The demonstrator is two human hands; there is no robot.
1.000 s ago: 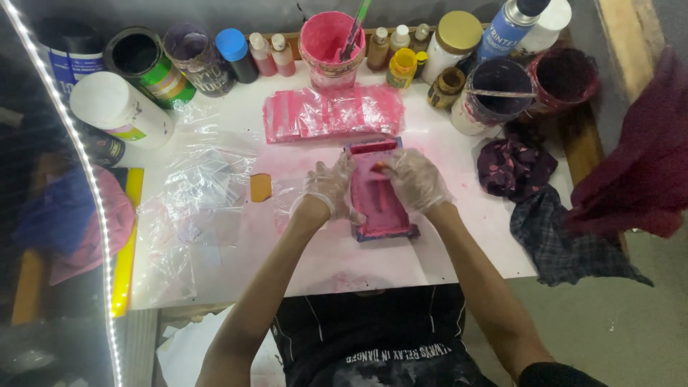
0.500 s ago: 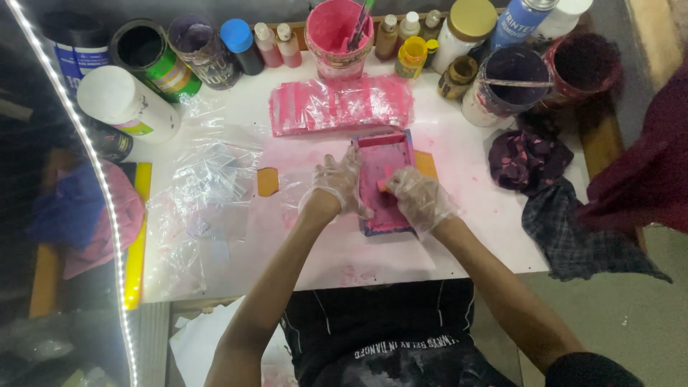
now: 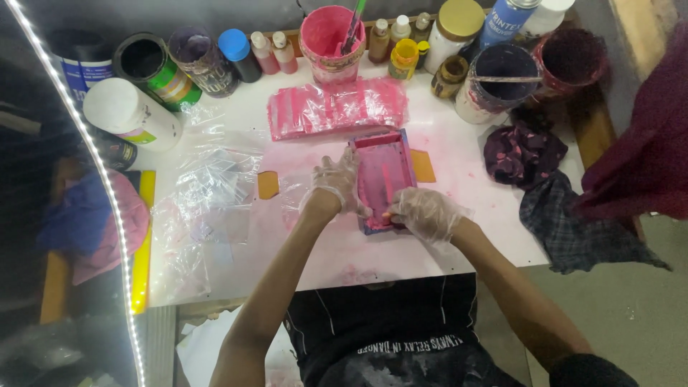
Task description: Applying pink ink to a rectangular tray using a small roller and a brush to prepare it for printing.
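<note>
Pressing down in clear gloves, the left hand (image 3: 337, 183) lies flat with fingers spread on the left edge of a pink-stained rectangular frame (image 3: 383, 179), while the right hand (image 3: 424, 213) grips its near right corner, fingers curled. The frame lies mid-table (image 3: 459, 236), just near of a pink-smeared plastic sheet (image 3: 335, 107). A pink paint bucket (image 3: 330, 39) stands farther back, and dark rags (image 3: 522, 152) lie to the right.

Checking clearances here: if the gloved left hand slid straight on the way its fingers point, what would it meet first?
Probably the pink-stained rectangular tray, which the left hand already touches at its near side; depth is unclear.
</note>
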